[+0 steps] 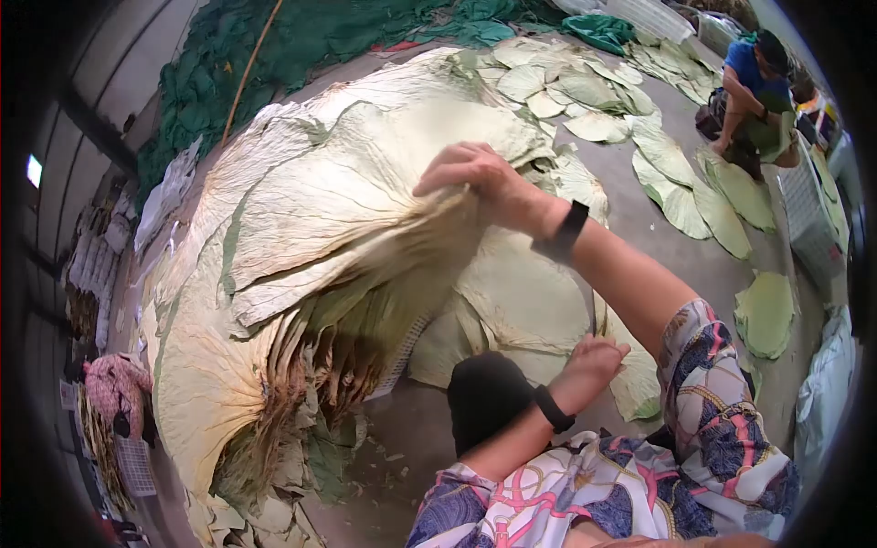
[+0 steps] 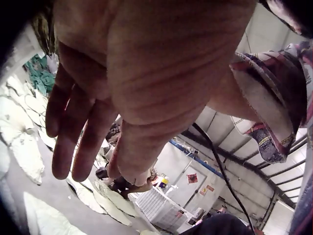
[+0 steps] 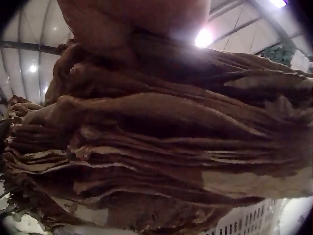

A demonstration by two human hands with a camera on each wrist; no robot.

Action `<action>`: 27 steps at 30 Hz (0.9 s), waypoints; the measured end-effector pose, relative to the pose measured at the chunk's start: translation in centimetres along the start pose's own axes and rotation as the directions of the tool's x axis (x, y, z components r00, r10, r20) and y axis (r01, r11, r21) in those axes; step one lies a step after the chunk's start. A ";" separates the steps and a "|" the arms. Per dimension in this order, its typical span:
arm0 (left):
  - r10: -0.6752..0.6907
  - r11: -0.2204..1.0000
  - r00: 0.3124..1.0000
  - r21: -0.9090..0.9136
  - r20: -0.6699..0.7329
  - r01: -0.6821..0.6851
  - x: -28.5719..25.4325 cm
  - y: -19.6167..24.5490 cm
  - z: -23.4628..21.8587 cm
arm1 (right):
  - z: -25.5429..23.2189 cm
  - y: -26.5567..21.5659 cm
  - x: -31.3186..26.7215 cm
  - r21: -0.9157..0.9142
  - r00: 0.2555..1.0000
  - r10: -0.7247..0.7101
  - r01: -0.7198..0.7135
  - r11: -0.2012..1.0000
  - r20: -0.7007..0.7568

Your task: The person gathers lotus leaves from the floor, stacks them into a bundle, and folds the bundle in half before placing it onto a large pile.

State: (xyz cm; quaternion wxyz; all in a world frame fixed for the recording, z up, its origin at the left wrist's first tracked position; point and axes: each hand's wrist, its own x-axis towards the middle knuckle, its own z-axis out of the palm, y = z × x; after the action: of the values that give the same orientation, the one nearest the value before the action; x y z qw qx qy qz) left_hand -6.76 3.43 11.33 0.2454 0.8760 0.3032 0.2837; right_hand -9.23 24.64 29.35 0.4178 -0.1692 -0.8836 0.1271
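Note:
A big layered pile of pale dried lotus leaves (image 1: 320, 192) fans out across the head view, its folded brown edges (image 3: 161, 127) filling the right wrist view. My right hand (image 1: 480, 178) grips the near upper edge of a thick bundle of these leaves, fingers over the top; its thumb side (image 3: 132, 22) sits against the layers. My left hand (image 1: 594, 365) is held in front of my body, above leaves lying lower down. In the left wrist view the left hand's fingers (image 2: 88, 132) hang loose and hold nothing.
A white slatted crate (image 1: 399, 356) shows beneath the pile. Flat leaves (image 1: 676, 173) lie spread over the grey floor to the right, where a person in blue (image 1: 754, 87) crouches beside a white crate (image 1: 808, 215). Green netting (image 1: 301, 46) is heaped behind the pile.

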 end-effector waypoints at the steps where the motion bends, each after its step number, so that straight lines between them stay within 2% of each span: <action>1: 0.053 0.998 0.998 0.024 -0.044 -0.052 -0.2 -0.2 0.5 | -0.2 0.0 0.3 -0.006 0.999 -0.032 0.032 0.999 0.011; 3: 0.045 0.999 0.997 -0.018 -0.069 -0.047 0.5 -0.2 0.5 | -0.2 -0.3 0.0 0.016 1.000 -0.013 0.012 1.000 0.012; 5: -0.035 0.999 0.995 0.040 0.092 0.032 1.0 0.6 -1.3 | -0.1 -0.3 0.0 -0.011 0.997 0.048 -0.048 0.999 0.056; 6: 0.020 0.999 0.999 -0.034 -0.035 -0.021 1.3 0.6 -1.4 | -0.1 0.0 0.1 0.029 0.995 0.066 -0.068 0.997 0.071; 7: 0.024 0.999 0.999 -0.038 -0.029 -0.025 1.3 0.8 -1.4 | 0.1 0.2 0.1 0.025 0.995 0.073 -0.074 0.997 0.067; 9: -0.072 0.997 0.979 0.028 0.190 0.068 1.5 1.5 -1.8 | 0.4 0.3 0.2 -0.018 0.998 0.055 -0.054 0.998 0.037; 10: -0.066 0.998 0.979 0.024 0.192 0.063 1.7 1.3 -1.5 | 0.6 0.3 0.2 -0.058 0.997 0.077 -0.075 0.995 0.031; 12: 0.002 0.998 0.998 -0.068 0.068 0.003 1.7 1.0 -0.8 | 1.1 0.3 -0.3 -0.056 0.994 0.107 -0.106 0.993 0.007; 13: -0.006 0.997 0.997 -0.079 0.075 0.012 1.7 1.2 -0.6 | 1.3 0.3 -0.7 -0.049 0.992 0.128 -0.129 0.990 -0.018; 14: -0.006 0.998 0.998 -0.068 0.062 0.010 1.9 1.1 -0.6 | 1.1 0.6 -0.9 -0.178 0.991 0.130 -0.123 0.976 0.027; 15: -0.008 0.998 0.999 -0.057 0.051 0.011 2.2 1.4 -1.1 | 0.8 0.4 -1.1 -0.170 0.990 0.139 -0.132 0.977 0.030; 16: -0.082 0.996 0.981 -0.029 0.175 0.089 2.7 2.1 -2.0 | 0.4 -0.2 -1.3 -0.331 0.980 0.197 -0.191 0.924 -0.015; 17: -0.091 0.994 0.979 -0.038 0.183 0.100 2.8 2.3 -2.1 | -0.1 -0.8 -1.6 -0.480 0.967 0.245 -0.246 0.842 -0.067; 19: -0.070 0.997 0.968 -0.001 0.240 0.073 3.0 2.3 -2.3 | -0.3 -1.0 -2.3 -0.526 0.956 0.292 -0.263 0.809 -0.029; 21: -0.063 0.997 0.975 -0.020 0.211 0.068 3.0 2.2 -2.1 | -0.2 -0.8 -3.2 -0.607 0.943 0.196 -0.324 0.726 -0.269; 23: -0.008 1.000 0.993 0.006 0.117 0.008 2.9 1.7 -1.1 | -1.7 -1.4 -5.2 -0.559 0.950 0.204 -0.304 0.772 -0.236; 25: -0.015 1.000 0.994 0.024 0.109 0.013 2.7 1.5 -0.7 | -2.8 -2.7 -7.5 -0.558 0.951 0.199 -0.302 0.773 -0.238; 26: 0.027 1.000 0.996 0.011 0.090 -0.028 2.5 1.3 -0.6 | -3.5 -3.2 -9.0 -0.506 0.952 0.178 -0.284 0.814 -0.248; 27: 0.070 0.998 0.995 -0.004 0.069 -0.070 2.4 1.2 -0.4 | -4.1 -3.5 -10.7 -0.474 0.946 0.216 -0.309 0.824 -0.242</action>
State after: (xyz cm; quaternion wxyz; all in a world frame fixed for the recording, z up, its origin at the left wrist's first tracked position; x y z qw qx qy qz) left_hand -4.96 4.34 13.15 0.2464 0.8951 0.2632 0.2622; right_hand -0.31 17.45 25.75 0.4141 -0.4038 -0.8129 -0.0681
